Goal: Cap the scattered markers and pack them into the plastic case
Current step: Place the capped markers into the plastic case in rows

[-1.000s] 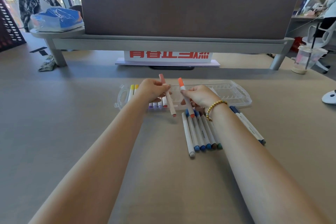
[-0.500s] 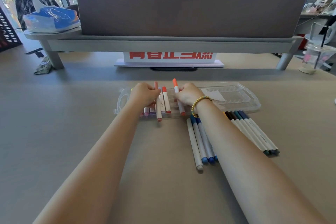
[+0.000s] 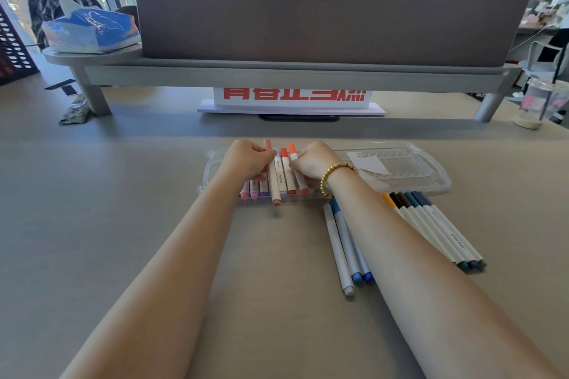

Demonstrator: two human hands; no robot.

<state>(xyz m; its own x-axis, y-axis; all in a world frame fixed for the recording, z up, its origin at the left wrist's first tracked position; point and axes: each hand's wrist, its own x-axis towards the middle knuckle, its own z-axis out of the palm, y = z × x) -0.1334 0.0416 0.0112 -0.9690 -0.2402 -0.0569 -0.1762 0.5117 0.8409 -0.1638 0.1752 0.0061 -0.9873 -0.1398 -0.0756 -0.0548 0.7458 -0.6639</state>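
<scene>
Beneath our fingers (image 3: 261, 160), gripping two markers (image 3: 274, 178), the case (image 3: 431, 181) sits part-filled; capped markers beside our right wrist remain unpacked.

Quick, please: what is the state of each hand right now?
Left hand: closed, holding the pale pink marker.
Right hand: closed, holding the orange marker.

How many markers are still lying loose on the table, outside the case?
8 visible: three blue-capped markers between the forearms, five dark-capped markers right of the right forearm, near the plastic case. The arm may hide more.
</scene>
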